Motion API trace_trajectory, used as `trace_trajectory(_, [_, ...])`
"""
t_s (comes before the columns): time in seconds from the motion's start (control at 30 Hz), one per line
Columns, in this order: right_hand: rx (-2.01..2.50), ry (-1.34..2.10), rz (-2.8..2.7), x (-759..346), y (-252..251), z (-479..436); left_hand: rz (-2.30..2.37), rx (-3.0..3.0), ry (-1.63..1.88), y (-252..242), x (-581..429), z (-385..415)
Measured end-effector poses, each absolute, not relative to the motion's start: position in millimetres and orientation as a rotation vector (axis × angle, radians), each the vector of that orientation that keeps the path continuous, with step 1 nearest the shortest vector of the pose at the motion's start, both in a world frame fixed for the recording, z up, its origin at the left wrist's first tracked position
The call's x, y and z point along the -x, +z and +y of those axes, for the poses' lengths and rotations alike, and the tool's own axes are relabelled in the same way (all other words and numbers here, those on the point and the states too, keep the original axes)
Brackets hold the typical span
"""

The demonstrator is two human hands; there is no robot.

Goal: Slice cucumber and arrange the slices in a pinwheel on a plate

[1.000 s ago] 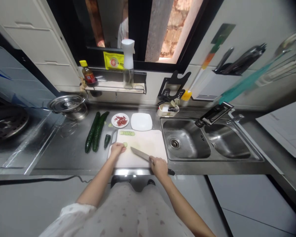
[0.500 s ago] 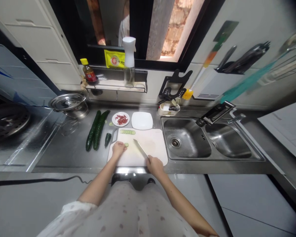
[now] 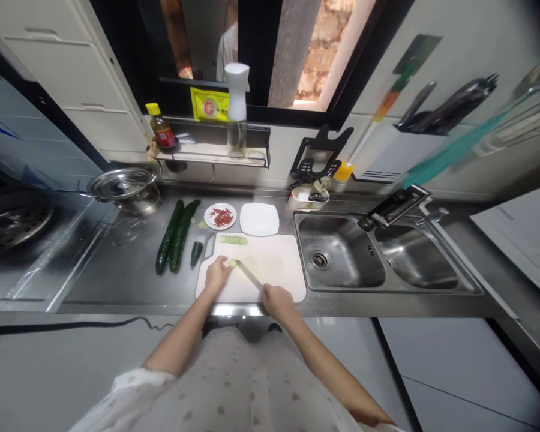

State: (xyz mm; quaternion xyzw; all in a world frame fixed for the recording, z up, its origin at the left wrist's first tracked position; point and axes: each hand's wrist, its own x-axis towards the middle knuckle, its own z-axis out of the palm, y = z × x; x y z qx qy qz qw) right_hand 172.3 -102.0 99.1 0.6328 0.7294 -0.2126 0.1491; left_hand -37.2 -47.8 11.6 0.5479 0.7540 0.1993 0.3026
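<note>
My left hand (image 3: 218, 275) is closed on a small pale green cucumber piece (image 3: 232, 263) over the left part of the white cutting board (image 3: 279, 264). My right hand (image 3: 278, 300) grips the handle of a knife (image 3: 251, 276), whose tip touches or nearly touches that piece. A row of overlapping cucumber slices (image 3: 233, 240) lies along the board's upper left edge. Left of the board are a short dark green cucumber end (image 3: 197, 254) and two whole cucumbers (image 3: 176, 237). Behind the board stand a plate of chopped red bits (image 3: 220, 216) and a white square dish (image 3: 259, 219).
A double sink (image 3: 342, 252) with a black faucet (image 3: 387, 210) adjoins the board's right side. A lidded steel pot (image 3: 128, 189) stands at the back left. Above the counter, a shelf (image 3: 207, 155) holds a sauce bottle (image 3: 162, 129) and a spray bottle (image 3: 237, 111).
The knife has moved left, its tip now at the cucumber piece beside my left fingers. My right hand has shifted slightly left, while my left hand has barely moved.
</note>
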Motion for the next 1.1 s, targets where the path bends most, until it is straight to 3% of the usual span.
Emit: trace_trajectory(1.1, [-1.667, -0.567, 2.137, -169, 103, -90, 1.913, -1.440, 0.628, 3, 45, -46])
